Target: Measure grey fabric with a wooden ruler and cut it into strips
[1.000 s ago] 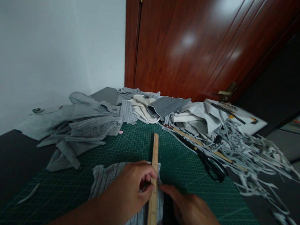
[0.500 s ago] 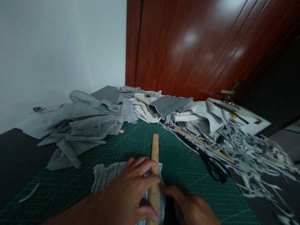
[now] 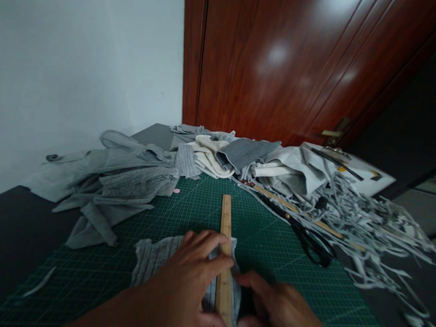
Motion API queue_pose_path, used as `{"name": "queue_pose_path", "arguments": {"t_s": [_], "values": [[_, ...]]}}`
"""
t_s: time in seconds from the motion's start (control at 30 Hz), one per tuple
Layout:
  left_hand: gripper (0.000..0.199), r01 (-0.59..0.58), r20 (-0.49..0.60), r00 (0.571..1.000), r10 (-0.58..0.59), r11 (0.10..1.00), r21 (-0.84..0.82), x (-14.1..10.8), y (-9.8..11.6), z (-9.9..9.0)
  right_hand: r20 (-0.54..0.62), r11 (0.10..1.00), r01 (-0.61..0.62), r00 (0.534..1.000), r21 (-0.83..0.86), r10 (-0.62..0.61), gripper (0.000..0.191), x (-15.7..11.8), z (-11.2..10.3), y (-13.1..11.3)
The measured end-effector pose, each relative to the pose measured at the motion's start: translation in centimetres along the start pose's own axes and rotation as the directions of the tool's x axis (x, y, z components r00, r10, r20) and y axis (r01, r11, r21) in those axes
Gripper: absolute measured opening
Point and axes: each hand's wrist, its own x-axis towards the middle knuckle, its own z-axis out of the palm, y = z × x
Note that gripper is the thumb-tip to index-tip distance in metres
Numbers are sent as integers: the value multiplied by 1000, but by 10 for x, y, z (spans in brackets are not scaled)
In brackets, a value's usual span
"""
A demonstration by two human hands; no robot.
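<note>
Wooden ruler point(image 3: 226, 217) is laid lengthwise, pointing away from the wearer, over the right part of the grey ribbed cloth point(image 3: 147, 259). Its far end sticks out past the cloth onto the green cutting mat point(image 3: 272, 248). Cloth is spread flat on the mat, front centre, partly covered by the left hand point(image 3: 184, 277).

Left hand: palm down, fingers spread, nothing clenched. Ruler is pressed from above, fingertips on it further up, thumb at it nearer the wearer.

Right hand point(image 3: 284, 306): placed just right of the ruler, index finger and thumb at the cloth's right edge. Whether the edge is pinched or only touched can't be told.

Black scissors point(image 3: 313, 247) are laid on the right side of the mat, near a second wooden strip point(image 3: 329, 229) that is partly covered by a tangle of cut fabric strips point(image 3: 374, 233). Grey garments point(image 3: 138, 179) are heaped at left, partly over the mat. Cream cloth point(image 3: 206, 158), a darker grey folded piece point(image 3: 245, 152) and white fabric point(image 3: 300, 167) are piled along the far edge. White board point(image 3: 378, 180) is set at far right. Small pink disc point(image 3: 176, 190) is seen beside the left heap; thin pale scrap point(image 3: 41, 282) is seen front left.
</note>
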Motion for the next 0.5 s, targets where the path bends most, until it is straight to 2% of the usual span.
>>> {"name": "queue_pose_path", "arguments": {"t_s": [0.17, 0.3, 0.4, 0.5], "values": [[76, 23, -11, 1000, -23, 1000, -3, -1, 4, 1, 65, 990, -129, 989, -60, 133, 49, 3, -1, -7], [81, 43, -30, 999, -43, 999, -13, 0, 5, 6, 69, 989, -145, 987, -34, 148, 53, 5, 0, -7], [94, 82, -39, 996, -83, 996, -30, 0, 3, 8, 75, 987, -159, 984, -6, 159, 55, 6, -1, -5], [103, 98, -73, 992, -103, 993, -70, 1, 0, 10, 90, 978, -170, 983, 119, 160, 60, 2, -6, 1]]}}
